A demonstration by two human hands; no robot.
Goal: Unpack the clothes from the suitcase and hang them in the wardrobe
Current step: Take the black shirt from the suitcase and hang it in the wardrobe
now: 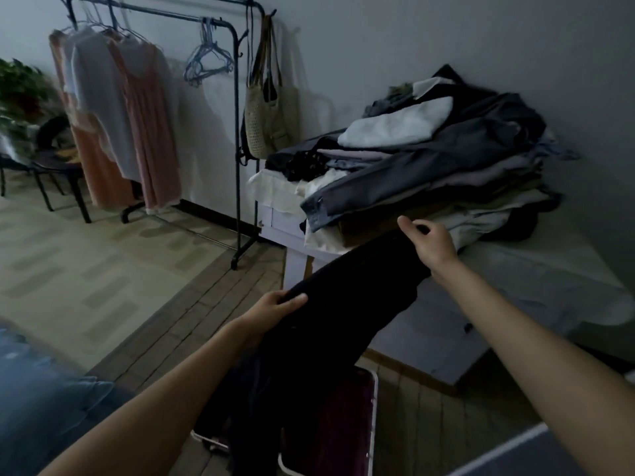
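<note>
I hold a black garment [343,310] stretched between my two hands. My left hand [275,309] clasps its near end, fingers curled over the top edge of the cloth, low in the middle of the scene. My right hand [427,240] pinches its far end, thumb and fingers closed on the fabric, right at the near edge of the pile of folded clothes [439,159]. So each grip is grasping the garment, one at either end, and the cloth runs slantwise from near left up to far right. Its lower part hangs down over the open suitcase [347,424] on the floor near me. The pile lies on a white worktop [549,269] against the right wall, a grey jacket topmost. To the far left stands the clothes rail [237,132] with pale dresses [137,125], empty hangers [206,63], and a woven bag [268,118] at its right end.
</note>
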